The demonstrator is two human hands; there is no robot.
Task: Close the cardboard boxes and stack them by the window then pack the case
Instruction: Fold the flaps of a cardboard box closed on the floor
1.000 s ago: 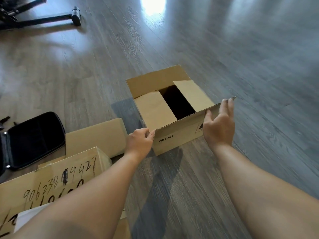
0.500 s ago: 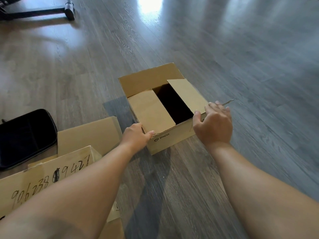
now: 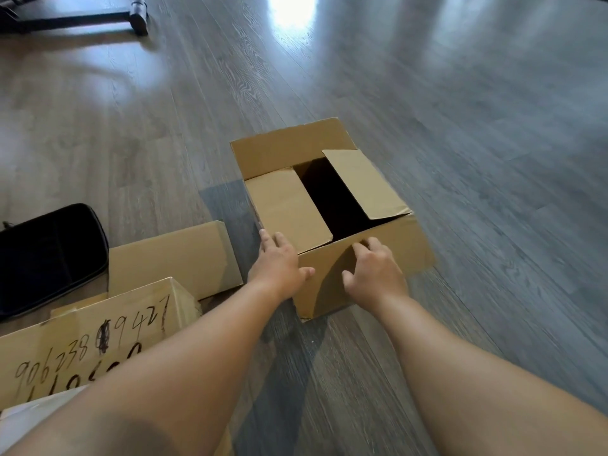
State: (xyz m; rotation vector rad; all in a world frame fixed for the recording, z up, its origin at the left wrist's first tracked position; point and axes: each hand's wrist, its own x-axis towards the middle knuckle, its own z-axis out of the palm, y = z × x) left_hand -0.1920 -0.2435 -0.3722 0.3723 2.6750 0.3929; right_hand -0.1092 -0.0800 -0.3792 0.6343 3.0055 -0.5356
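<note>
A small brown cardboard box stands on the grey wood floor with a dark gap between its two inner flaps, which lie folded in. Its far flap stands up. My left hand rests at the near left corner, fingers straight along the top edge and thumb on the near flap. My right hand presses the outer face of that near flap with spread fingers. A black case lies open on the floor at the left. A larger box with handwritten numbers sits at the lower left.
A flat cardboard flap lies between the numbered box and the small box. A black stand leg crosses the floor at the top left. Bare floor stretches to the right and beyond the box, with window glare at the top.
Both hands slid from the near flap's corners toward its middle. The right hand left the right end of the flap, and the printed logo is now covered.
</note>
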